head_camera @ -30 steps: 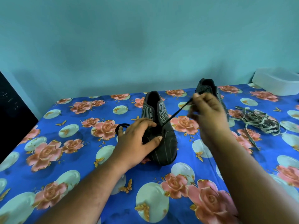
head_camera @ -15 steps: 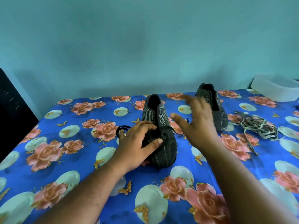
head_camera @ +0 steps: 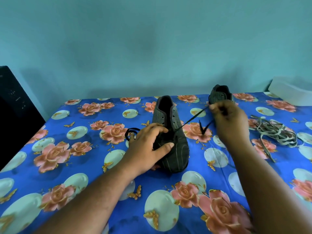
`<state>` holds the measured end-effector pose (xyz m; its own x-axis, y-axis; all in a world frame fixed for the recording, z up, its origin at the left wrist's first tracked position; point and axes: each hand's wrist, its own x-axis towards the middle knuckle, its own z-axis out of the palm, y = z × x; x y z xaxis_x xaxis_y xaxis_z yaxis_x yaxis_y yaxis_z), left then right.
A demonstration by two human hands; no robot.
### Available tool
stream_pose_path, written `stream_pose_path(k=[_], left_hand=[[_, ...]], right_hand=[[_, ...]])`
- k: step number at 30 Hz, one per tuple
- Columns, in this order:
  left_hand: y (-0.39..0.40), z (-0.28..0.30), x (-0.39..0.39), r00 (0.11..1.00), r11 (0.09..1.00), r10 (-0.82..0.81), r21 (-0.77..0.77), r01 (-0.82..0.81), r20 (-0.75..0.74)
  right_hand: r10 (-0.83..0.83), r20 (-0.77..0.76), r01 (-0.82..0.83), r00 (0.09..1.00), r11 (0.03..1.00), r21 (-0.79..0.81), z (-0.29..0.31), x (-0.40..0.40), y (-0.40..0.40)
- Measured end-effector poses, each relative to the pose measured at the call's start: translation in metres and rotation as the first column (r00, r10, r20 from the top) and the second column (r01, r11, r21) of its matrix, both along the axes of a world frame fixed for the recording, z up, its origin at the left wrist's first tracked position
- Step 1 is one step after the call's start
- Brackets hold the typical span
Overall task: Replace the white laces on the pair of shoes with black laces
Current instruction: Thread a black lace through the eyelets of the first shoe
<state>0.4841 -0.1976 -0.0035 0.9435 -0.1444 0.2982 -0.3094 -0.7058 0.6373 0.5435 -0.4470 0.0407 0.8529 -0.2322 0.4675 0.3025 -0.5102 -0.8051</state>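
Black lace (head_camera: 192, 119) is thin, soft and limp; right hand (head_camera: 229, 120) pinches it near the tip, pulling from the shoe (head_camera: 170, 137), which left hand (head_camera: 148, 146) grips by curled fingers.

**Lacing, near shoe — head view**

Left hand (head_camera: 148, 146) grips the toe end of the striped grey shoe (head_camera: 170, 132), thumb across its vamp. Right hand (head_camera: 228, 120) pinches the black lace (head_camera: 190, 119), taut from the eyelets up to its fingertips. Second shoe (head_camera: 219, 94) just beyond those fingers; white laces (head_camera: 273, 132) heaped to their right.
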Motion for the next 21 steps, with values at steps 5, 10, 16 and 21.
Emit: stream_pose_path(k=[5, 10, 16, 21], left_hand=[[0.001, -0.001, 0.001, 1.0, 1.0, 0.001, 0.014, -0.001, 0.01], [0.019, 0.007, 0.008, 0.992, 0.988, 0.064, -0.15, -0.047, 0.109], [0.076, 0.01, 0.031, 0.915, 0.908, 0.4, -0.115, -0.403, -0.048], [0.084, 0.0, 0.031, 0.889, 0.867, 0.432, 0.342, -0.363, -0.152]], right_hand=[[-0.216, -0.028, 0.216, 0.976, 0.976, -0.003, -0.009, 0.014, -0.025], [-0.054, 0.032, 0.059, 0.998, 0.975, -0.213, -0.014, 0.003, 0.007], [0.243, 0.118, -0.186, 0.963, 0.912, -0.366, -0.02, -0.013, 0.037], [0.35, 0.106, -0.282, 0.931, 0.872, -0.401, -0.023, -0.015, 0.043]])
